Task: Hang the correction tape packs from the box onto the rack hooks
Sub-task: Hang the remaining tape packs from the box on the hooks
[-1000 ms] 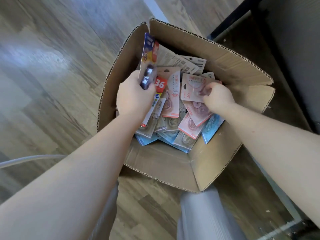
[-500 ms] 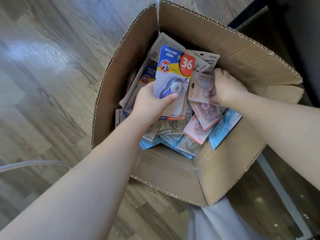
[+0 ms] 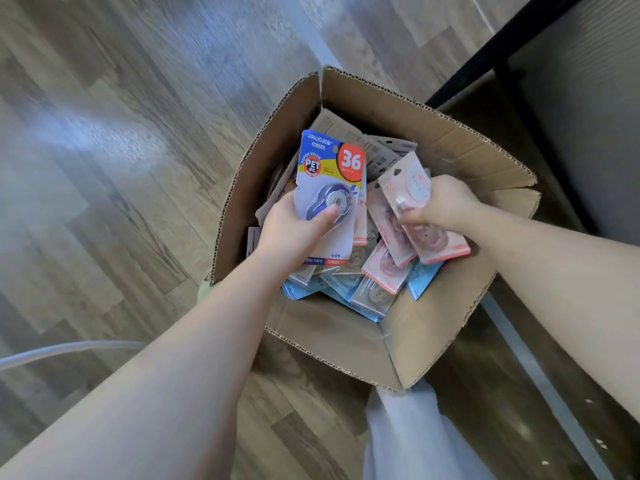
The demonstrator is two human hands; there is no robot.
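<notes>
Our left hand (image 3: 291, 230) grips a blue pack (image 3: 329, 188) at ten o'clock in the box (image 3: 450, 140); our right hand (image 3: 443, 206) pinches a pink pack (image 3: 412, 188) at two. Light, stiff cards, we judge; hold below the hang hole

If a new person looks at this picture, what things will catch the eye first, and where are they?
First, the blue pack with a big red "36", held up by the left hand over the middle of the cardboard box. Beside it, the right hand grips a pink pack over the box's right side. Below both lies a loose heap of pink and blue packs inside the box, which stands on a wooden floor.
</notes>
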